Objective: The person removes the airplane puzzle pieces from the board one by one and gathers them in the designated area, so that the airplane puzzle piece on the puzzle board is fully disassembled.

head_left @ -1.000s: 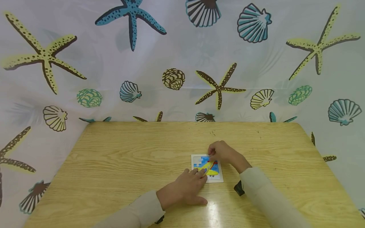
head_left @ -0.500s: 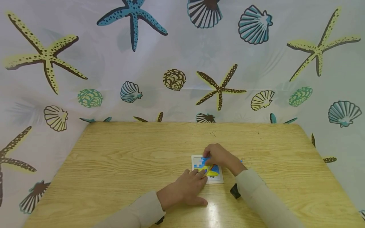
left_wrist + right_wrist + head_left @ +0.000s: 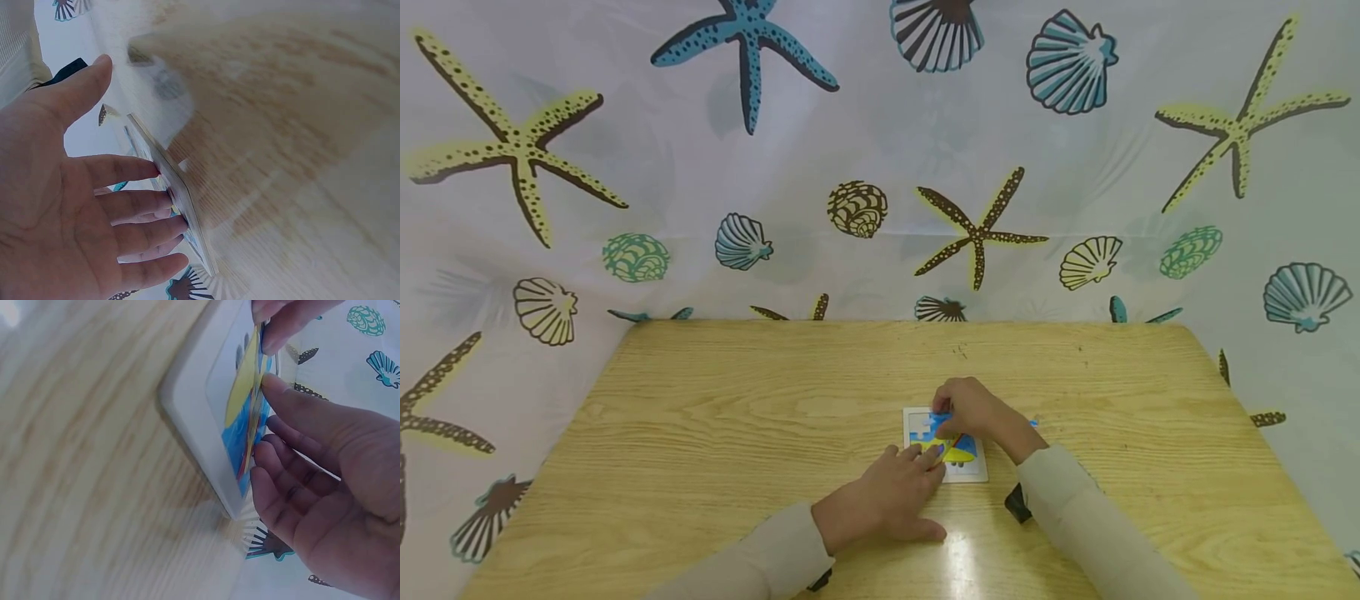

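A small jigsaw puzzle of a yellow airplane on blue lies in a white frame (image 3: 981,474) on the table. At its upper left, a bare grey patch (image 3: 919,423) with a piece-shaped outline shows. My left hand (image 3: 901,492) lies with fingers extended over the puzzle's lower left, thumb spread on the table side; the left wrist view shows the fingertips at the frame's edge. Over the upper part, my right hand (image 3: 976,410) has curled fingers, with thumb and forefinger about a puzzle piece (image 3: 940,422). In the right wrist view the thumb meets the picture, and the fingers partly hide it.
A small blue piece (image 3: 1034,423) shows on the table beside my right wrist. The wooden table (image 3: 737,400) reaches back to a white curtain (image 3: 865,133) printed with starfish and shells. A dark wrist device (image 3: 1018,503) hangs under my right cuff.
My right hand has shifted left and slightly nearer over the puzzle, covering the plane's red nose. The blue piece by my wrist has come into sight. My left hand has stayed in place.
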Action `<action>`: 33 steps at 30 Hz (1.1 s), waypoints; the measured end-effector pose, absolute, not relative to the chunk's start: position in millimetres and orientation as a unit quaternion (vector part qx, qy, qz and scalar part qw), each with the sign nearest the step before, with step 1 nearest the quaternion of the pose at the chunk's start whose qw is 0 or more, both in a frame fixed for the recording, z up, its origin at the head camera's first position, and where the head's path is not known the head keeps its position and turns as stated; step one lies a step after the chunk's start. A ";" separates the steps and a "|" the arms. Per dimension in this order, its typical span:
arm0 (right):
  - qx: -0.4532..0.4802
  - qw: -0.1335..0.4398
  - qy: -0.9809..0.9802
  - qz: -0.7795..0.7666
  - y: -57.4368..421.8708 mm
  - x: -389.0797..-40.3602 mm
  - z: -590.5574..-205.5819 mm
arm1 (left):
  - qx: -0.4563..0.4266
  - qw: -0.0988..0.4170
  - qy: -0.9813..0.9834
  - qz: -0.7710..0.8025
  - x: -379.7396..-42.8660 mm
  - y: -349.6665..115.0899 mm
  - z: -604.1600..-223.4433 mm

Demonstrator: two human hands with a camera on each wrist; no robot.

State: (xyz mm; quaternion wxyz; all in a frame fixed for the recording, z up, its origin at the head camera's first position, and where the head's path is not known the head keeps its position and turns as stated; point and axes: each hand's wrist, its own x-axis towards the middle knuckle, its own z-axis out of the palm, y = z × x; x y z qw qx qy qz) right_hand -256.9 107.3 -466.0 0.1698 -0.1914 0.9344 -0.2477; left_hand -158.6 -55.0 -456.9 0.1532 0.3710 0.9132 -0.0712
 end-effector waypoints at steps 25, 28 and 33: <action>-0.180 0.190 0.929 -0.260 107.1 -261.6 -467.0 | 0.366 0.163 0.914 -0.061 -159.1 -55.0 -456.7; -0.181 0.191 0.929 -0.258 106.8 -260.8 -466.6 | 0.366 0.164 0.914 -0.062 -158.7 -54.7 -456.0; -0.177 0.194 0.930 -0.258 106.6 -260.5 -466.8 | 0.367 0.165 0.913 -0.064 -158.4 -55.1 -455.6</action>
